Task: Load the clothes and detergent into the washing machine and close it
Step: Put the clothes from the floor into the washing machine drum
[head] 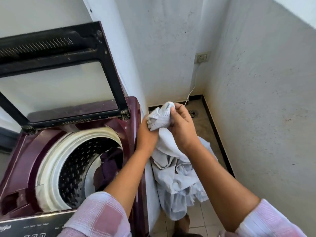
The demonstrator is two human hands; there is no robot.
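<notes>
A: Fingers (pixel 173 109), both hands?
B: Left hand (pixel 147 134) and right hand (pixel 183 125) — curled, gripping white garment (pixel 171 170), bunched, hanging just right of washing machine (pixel 22 168).
A: Washing machine itself?
B: Lid (pixel 109 65) raised; dark cloth (pixel 109 165) inside its drum (pixel 77 161).

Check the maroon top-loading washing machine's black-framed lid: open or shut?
Open. The black-framed lid stands raised on its hinges, exposing the perforated drum with a dark purple garment inside.

- We see the washing machine (pixel 25 161) in glossy maroon plastic.
- Its drum (pixel 77 170) looks like shiny perforated metal.
- The garment (pixel 174 170) we hold is soft, pale cloth, partly open-knit.
- The walls (pixel 256 100) look matt, rough and stained.
</notes>
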